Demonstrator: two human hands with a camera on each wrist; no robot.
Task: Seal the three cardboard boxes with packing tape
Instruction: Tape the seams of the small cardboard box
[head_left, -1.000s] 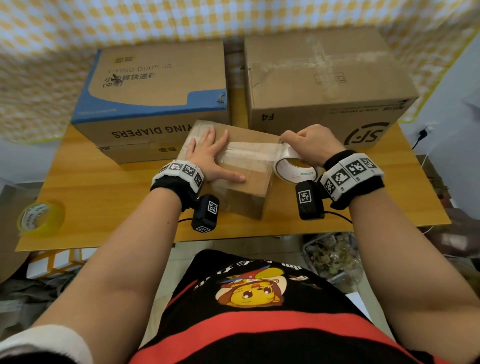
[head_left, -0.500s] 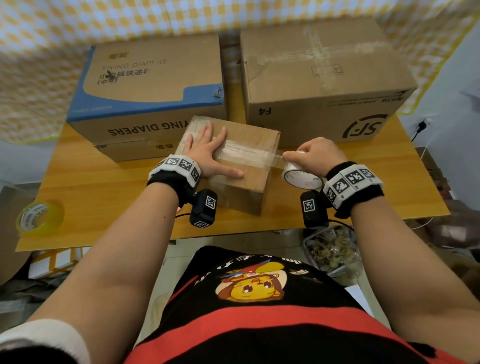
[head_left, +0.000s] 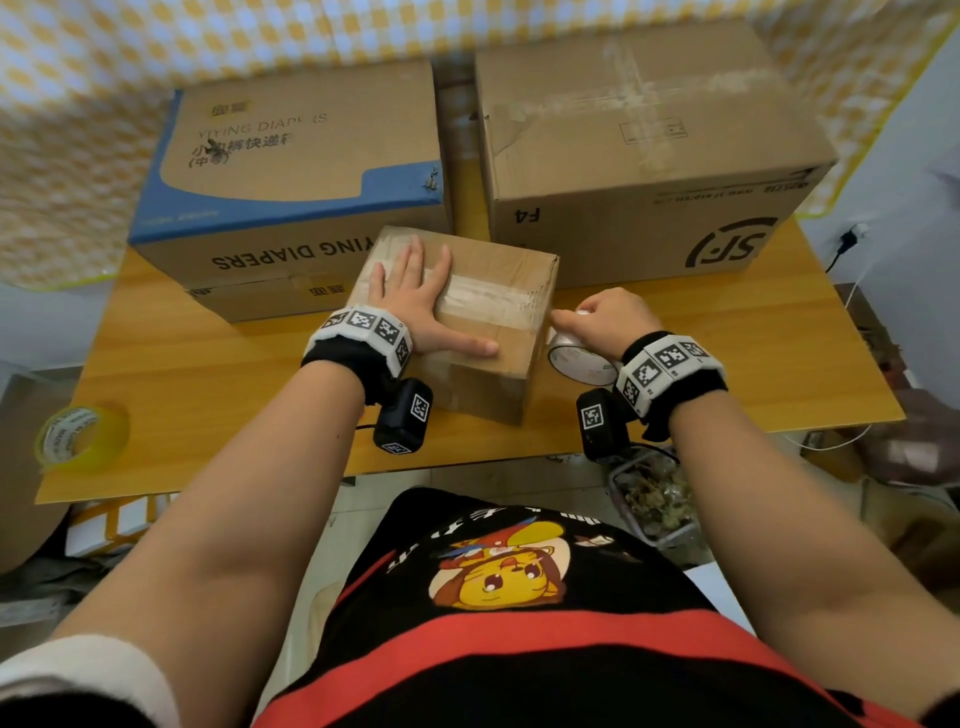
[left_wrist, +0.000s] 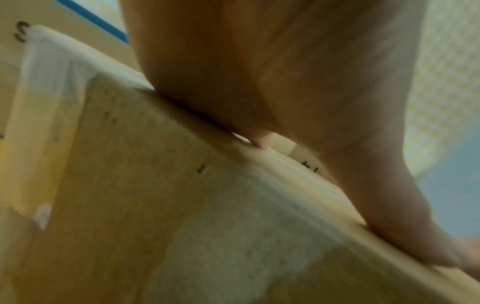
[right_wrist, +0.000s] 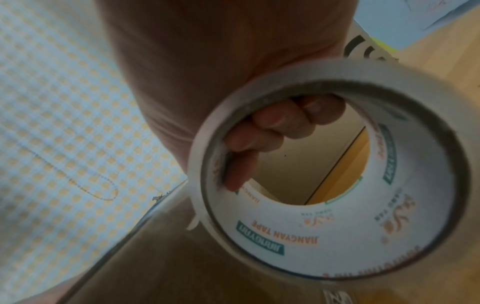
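Three cardboard boxes sit on the orange wooden table (head_left: 171, 374): the blue-and-brown diaper carton (head_left: 291, 171) back left, the big plain brown carton (head_left: 639, 156) back right, and the small brown cardboard box (head_left: 493, 358) out front, just before both. Left hand (head_left: 415, 306) lies flat on the small box's lid, fingers straight and spread, thumb out along the near edge. A strip of clear packing tape (head_left: 488, 296) crosses that lid to its right edge. Right hand (head_left: 605, 317) hangs just beside that edge, fingers curled through the core of the white tape roll (right_wrist: 335, 181), gripping it. A yellow tape roll (head_left: 78, 436) rests at the table's near-left corner, well apart.
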